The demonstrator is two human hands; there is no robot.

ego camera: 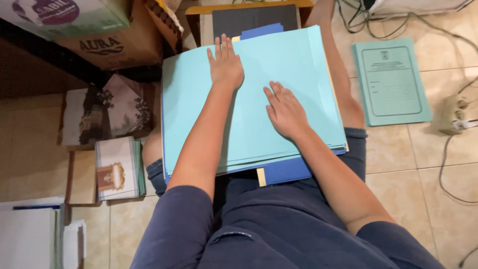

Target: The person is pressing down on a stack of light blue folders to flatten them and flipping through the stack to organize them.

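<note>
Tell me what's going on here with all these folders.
A person sits on a tiled floor with a stack of light blue folders on their lap. The left hand lies flat near the top folder's far edge; the right hand lies flat nearer the middle. Darker blue folders stick out underneath. Another green folder lies on the floor to the right.

green folder (392, 82) on tiled floor (398, 199), cardboard boxes (114, 45), power strip (453, 113)

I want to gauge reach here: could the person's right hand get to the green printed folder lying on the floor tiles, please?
Probably yes. The right hand rests flat on the light blue folder stack, and the green folder lies on that same side with only bare floor tiles between.
</note>
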